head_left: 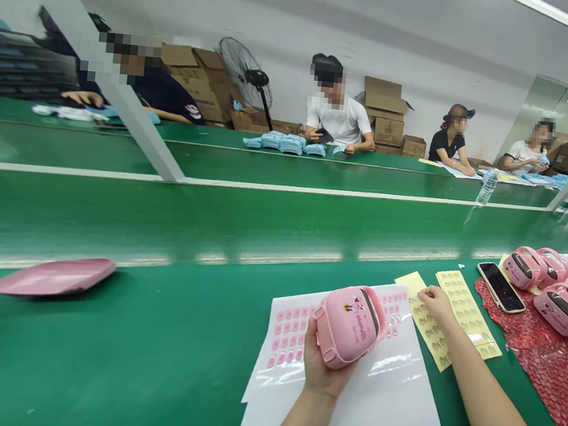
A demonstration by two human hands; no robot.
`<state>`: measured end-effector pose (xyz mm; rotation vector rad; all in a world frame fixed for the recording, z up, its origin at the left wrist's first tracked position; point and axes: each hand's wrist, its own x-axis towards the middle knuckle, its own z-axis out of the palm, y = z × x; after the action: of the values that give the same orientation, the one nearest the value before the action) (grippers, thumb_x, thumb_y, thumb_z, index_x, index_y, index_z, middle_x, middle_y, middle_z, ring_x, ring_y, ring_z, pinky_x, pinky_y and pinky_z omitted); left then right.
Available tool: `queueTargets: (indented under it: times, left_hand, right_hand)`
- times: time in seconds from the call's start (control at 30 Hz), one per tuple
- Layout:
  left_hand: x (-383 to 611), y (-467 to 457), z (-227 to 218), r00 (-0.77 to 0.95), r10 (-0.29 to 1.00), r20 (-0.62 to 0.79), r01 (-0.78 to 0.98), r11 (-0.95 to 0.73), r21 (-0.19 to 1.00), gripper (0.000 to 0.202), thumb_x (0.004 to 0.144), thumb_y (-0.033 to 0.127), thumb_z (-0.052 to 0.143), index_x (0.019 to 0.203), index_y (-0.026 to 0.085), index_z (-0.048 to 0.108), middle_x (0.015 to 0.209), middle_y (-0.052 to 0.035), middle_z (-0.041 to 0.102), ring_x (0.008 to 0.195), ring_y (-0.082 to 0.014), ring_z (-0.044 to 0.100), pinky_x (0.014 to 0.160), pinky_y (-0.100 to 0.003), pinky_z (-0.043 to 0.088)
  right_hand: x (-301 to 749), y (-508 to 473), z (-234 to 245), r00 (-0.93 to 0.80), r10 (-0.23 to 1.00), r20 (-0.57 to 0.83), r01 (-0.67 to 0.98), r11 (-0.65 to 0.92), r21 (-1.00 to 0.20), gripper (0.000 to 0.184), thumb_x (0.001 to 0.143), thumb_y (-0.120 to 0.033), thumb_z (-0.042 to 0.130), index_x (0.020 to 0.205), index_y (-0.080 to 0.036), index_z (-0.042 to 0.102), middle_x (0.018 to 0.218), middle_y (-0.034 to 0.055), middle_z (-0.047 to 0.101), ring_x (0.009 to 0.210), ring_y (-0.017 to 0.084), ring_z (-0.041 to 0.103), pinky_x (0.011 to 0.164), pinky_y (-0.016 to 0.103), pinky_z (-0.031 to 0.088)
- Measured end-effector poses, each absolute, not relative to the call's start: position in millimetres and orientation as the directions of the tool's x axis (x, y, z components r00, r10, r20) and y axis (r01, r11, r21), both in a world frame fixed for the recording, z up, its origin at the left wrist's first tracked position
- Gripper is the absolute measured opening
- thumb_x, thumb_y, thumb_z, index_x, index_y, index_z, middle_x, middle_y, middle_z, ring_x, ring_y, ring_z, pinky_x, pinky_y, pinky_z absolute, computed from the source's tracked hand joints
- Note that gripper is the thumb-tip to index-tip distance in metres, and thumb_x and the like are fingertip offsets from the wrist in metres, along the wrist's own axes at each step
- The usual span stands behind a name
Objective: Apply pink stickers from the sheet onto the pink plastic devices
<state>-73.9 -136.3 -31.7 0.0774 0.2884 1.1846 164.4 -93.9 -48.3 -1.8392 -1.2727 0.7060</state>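
Observation:
My left hand (325,372) grips a rounded pink plastic case (348,326) with a handle, a dark window and a printed cartoon figure with lettering. The case is tilted above white sheets (392,391) that bear rows of small pink stickers (288,337). Over on the right, my right hand (436,304) is closed in a pinch at the top of a yellow sticker sheet (426,324). Whatever may be between its fingertips is too small to make out. Another yellow sticker sheet (468,311) lies beside that hand.
A phone (502,287) and several similar pink cases (563,308) rest on red bubble wrap (536,338) at right. A pink curved tray (51,276) lies at left on the green table. Co-workers sit across the green line, near a water bottle (487,188) and blue pieces (285,143).

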Motion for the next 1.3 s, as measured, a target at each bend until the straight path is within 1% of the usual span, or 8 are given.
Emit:
queueTargets:
  times: [0.27, 0.43, 0.63, 0.8, 0.9, 1.0, 1.13, 1.3]
  left_hand:
    - [-72.0, -138.1, -23.6, 0.233, 0.926, -0.298, -0.908, 0.317, 0.274, 0.044, 0.08, 0.047, 0.048, 0.12, 0.03, 0.052, 0.092, -0.0053, 0.07, 0.085, -0.0246, 0.064, 0.085, -0.044, 0.046]
    - [-77.7, -133.8, -29.7, 0.245, 0.941, -0.232, -0.91, 0.306, 0.279, 0.044, 0.079, 0.047, 0.049, 0.12, 0.031, 0.052, 0.094, -0.0058, 0.069, 0.084, -0.025, 0.064, 0.08, -0.043, 0.048]
    - [-73.7, -136.5, -15.7, 0.121, 0.937, -0.328, -0.918, 0.232, 0.321, 0.04, 0.081, 0.043, 0.046, 0.119, 0.03, 0.053, 0.089, -0.0045, 0.07, 0.076, -0.0237, 0.065, 0.068, -0.04, 0.052]
    - [-64.5, -139.8, -15.0, 0.046, 0.952, -0.304, -0.882, 0.181, 0.434, 0.043, 0.076, 0.044, 0.057, 0.115, 0.026, 0.056, 0.094, -0.0053, 0.069, 0.088, -0.0245, 0.063, 0.079, -0.038, 0.049]
    - [-58.9, -143.5, -18.8, -0.035, 0.977, -0.211, -0.79, 0.102, 0.605, 0.058, 0.065, 0.053, 0.065, 0.115, 0.025, 0.055, 0.109, -0.0069, 0.064, 0.102, -0.0273, 0.057, 0.082, -0.036, 0.048]
    - [-55.0, -148.1, -20.1, -0.123, 0.987, -0.103, -0.685, -0.01, 0.728, 0.068, 0.061, 0.057, 0.067, 0.12, 0.029, 0.05, 0.128, -0.0055, 0.052, 0.118, -0.027, 0.045, 0.088, -0.033, 0.043]
    - [-52.9, -151.3, -19.3, -0.139, 0.988, -0.071, -0.641, -0.035, 0.767, 0.072, 0.061, 0.058, 0.067, 0.124, 0.031, 0.043, 0.137, -0.0063, 0.042, 0.124, -0.028, 0.038, 0.093, -0.036, 0.04]
    - [-52.3, -151.1, -19.7, -0.129, 0.988, -0.085, -0.648, -0.019, 0.761, 0.075, 0.062, 0.058, 0.066, 0.126, 0.032, 0.038, 0.14, -0.0086, 0.035, 0.125, -0.0288, 0.036, 0.092, -0.037, 0.04]
  right_hand:
    - [151.9, -87.6, -46.2, 0.425, 0.904, 0.044, 0.528, -0.208, -0.824, 0.015, 0.061, -0.015, 0.056, 0.049, -0.019, 0.047, 0.076, 0.0043, 0.054, 0.063, 0.014, 0.052, 0.058, 0.027, 0.039]
    - [155.8, -91.2, -41.2, 0.369, 0.929, -0.037, 0.451, -0.214, -0.867, 0.011, 0.06, -0.019, 0.057, 0.05, -0.018, 0.052, 0.059, 0.0008, 0.054, 0.053, 0.013, 0.049, 0.048, 0.025, 0.035]
    - [160.7, -97.8, -29.5, 0.337, 0.934, -0.117, 0.258, -0.211, -0.943, 0.015, 0.057, -0.032, 0.056, 0.052, -0.02, 0.049, 0.049, -0.0047, 0.043, 0.046, 0.011, 0.039, 0.045, 0.024, 0.03]
    - [136.8, -115.5, -4.6, 0.285, 0.954, -0.094, 0.086, -0.123, -0.989, 0.025, 0.057, -0.043, 0.057, 0.056, -0.02, 0.049, 0.061, -0.0015, 0.05, 0.059, 0.013, 0.047, 0.055, 0.025, 0.036]
    - [104.1, -132.9, 11.4, 0.176, 0.983, -0.046, -0.021, -0.043, -0.999, 0.026, 0.059, -0.045, 0.062, 0.06, -0.02, 0.054, 0.065, -0.0006, 0.053, 0.063, 0.013, 0.047, 0.058, 0.026, 0.038]
    - [73.4, -147.6, 21.7, 0.128, 0.991, 0.028, -0.107, 0.042, -0.993, 0.025, 0.06, -0.043, 0.066, 0.06, -0.02, 0.057, 0.073, 0.0016, 0.055, 0.071, 0.016, 0.05, 0.062, 0.027, 0.039]
    - [53.7, -154.7, 23.8, 0.14, 0.99, 0.032, -0.059, 0.04, -0.997, 0.024, 0.058, -0.043, 0.069, 0.058, -0.02, 0.061, 0.088, 0.0062, 0.055, 0.092, 0.023, 0.051, 0.068, 0.03, 0.039]
    - [52.2, -153.3, 21.3, 0.101, 0.995, -0.002, -0.057, 0.004, -0.998, 0.029, 0.055, -0.048, 0.07, 0.057, -0.019, 0.063, 0.092, 0.0084, 0.054, 0.098, 0.026, 0.048, 0.067, 0.031, 0.039]
